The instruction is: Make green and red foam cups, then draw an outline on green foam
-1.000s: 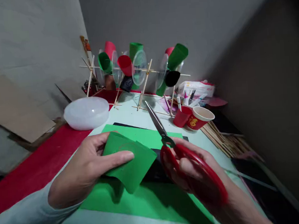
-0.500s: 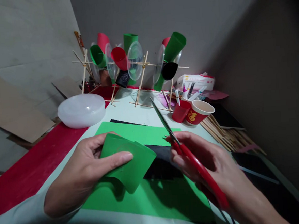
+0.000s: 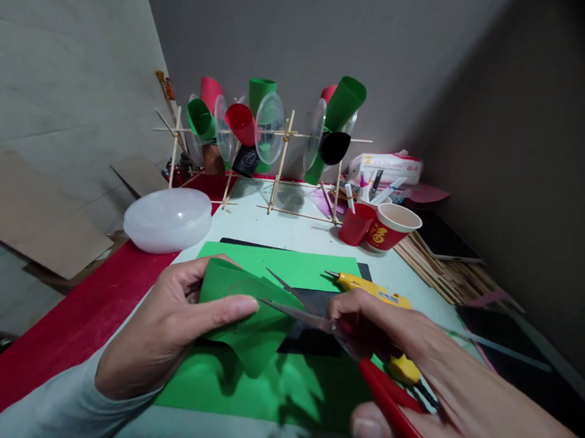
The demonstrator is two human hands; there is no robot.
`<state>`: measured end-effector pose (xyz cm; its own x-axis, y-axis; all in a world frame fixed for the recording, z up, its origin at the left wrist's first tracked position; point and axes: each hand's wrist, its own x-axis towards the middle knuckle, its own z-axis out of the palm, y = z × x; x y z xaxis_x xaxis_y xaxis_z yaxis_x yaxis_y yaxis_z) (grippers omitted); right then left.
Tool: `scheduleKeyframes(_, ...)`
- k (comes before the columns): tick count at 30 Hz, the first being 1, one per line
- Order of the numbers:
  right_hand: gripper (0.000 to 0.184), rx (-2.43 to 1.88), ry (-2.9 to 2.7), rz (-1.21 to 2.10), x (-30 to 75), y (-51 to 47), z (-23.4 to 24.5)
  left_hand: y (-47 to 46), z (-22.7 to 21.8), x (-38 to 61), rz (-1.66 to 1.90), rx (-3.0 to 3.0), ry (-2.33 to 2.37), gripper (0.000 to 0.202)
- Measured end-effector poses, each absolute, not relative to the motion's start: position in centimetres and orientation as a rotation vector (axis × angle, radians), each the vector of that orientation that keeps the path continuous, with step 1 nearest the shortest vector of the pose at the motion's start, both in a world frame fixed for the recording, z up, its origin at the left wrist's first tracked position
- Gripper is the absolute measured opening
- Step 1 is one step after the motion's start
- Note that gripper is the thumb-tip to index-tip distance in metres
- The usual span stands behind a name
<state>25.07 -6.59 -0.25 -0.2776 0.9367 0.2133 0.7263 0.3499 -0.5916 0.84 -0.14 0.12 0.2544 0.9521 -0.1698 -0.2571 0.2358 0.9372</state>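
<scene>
My left hand (image 3: pixel 179 320) pinches a rolled tube of green paper (image 3: pixel 261 338), with the thumb laid flat across its front. In my right hand (image 3: pixel 401 345) is a pair of red-handled scissors (image 3: pixel 392 399). Their blades are spread and point left at the upper right edge of the paper tube; whether they touch it I cannot tell. A yellow hot glue gun (image 3: pixel 370 285) lies partly hidden behind my right hand. Flat green sheets (image 3: pixel 295 262) and a black piece (image 3: pixel 311 344) are on the table under both hands.
A stick frame (image 3: pixel 282 163) carrying clear discs and coloured paper cups stands at the back. White plastic bowls (image 3: pixel 168 221) sit on the left. On the right are a red paper cup (image 3: pixel 393 228), a red pen holder (image 3: pixel 357 224) and a bundle of wooden sticks (image 3: pixel 441 272).
The scissors have swung from pointing upward to pointing left, and their blades have spread near the green paper tube. The yellow glue gun has come into sight. My left hand keeps its grip.
</scene>
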Motion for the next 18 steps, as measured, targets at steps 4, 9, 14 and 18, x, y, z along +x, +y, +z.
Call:
scheduleKeyframes(4,0.039,-1.49,-2.123,0.516,24.9,-6.6,0.3,-0.4,1.0,1.3,1.042,0.92,0.964,0.022)
scheduleKeyframes(9,0.031,-1.514,-2.125,0.531,24.3,-6.5,0.8,-0.6,1.3,1.5,1.046,0.959,0.974,0.017)
scheduleKeyframes(14,0.038,-1.53,-2.104,0.489,24.5,-6.8,0.4,-0.5,1.0,1.2,1.04,0.963,0.971,0.018)
scheduleKeyframes(18,0.04,-1.538,-2.091,0.525,24.7,-7.1,0.3,-0.1,0.5,0.9,1.047,0.968,0.94,0.018)
